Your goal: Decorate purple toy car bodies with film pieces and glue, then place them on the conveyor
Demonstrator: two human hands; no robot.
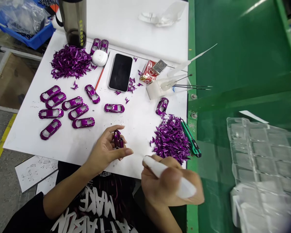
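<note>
My left hand (106,145) is closed around a purple toy car body (118,139), held just above the white work surface near its front edge. In my right hand (171,181), somewhat blurred, is a white squeeze bottle (157,166) with a thin tip pointing left toward the car body. One purple car body (114,108) lies beyond my left hand, and several more (78,111) are grouped to the left. Close to my right hand is a heap of small purple parts (171,137).
A second purple heap (71,61) lies beside a dark bottle (74,22). A phone (120,72), a red pencil (100,77), a white case (99,58) and a red packet (148,72) sit further back. A green utility knife (191,139) and clear trays (264,152) are at right.
</note>
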